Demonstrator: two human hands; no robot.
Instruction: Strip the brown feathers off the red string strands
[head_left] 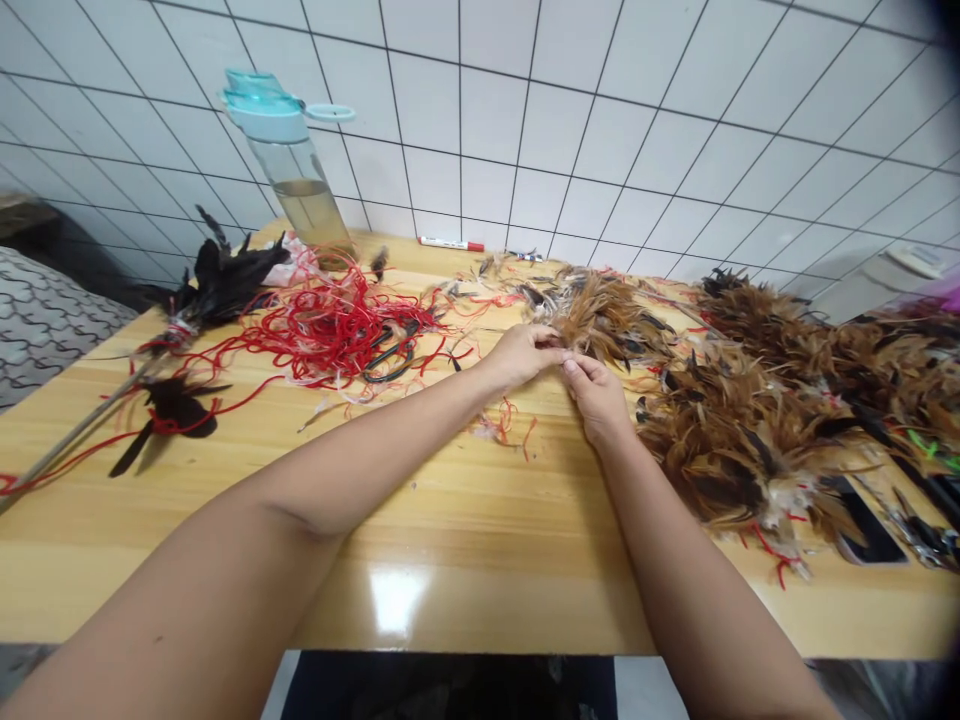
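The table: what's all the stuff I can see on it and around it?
Tabletop: one, yellowish wood, middle
Tiled wall: one, white, behind
Bottle: one, see-through, turquoise lid, back left
String: tangled, uncountable, red, left of centre
Black feathers: many, black, left
Stick: one, greyish, left
Marker: one, white and red, near wall
Brown feathers: many, brown and black, centre to right
Phone: one, dark, right
Patterned cloth: one, pale, far left
Left hand: one, bare, centre
Right hand: one, bare, beside it

Some small bits are too unclear to name.
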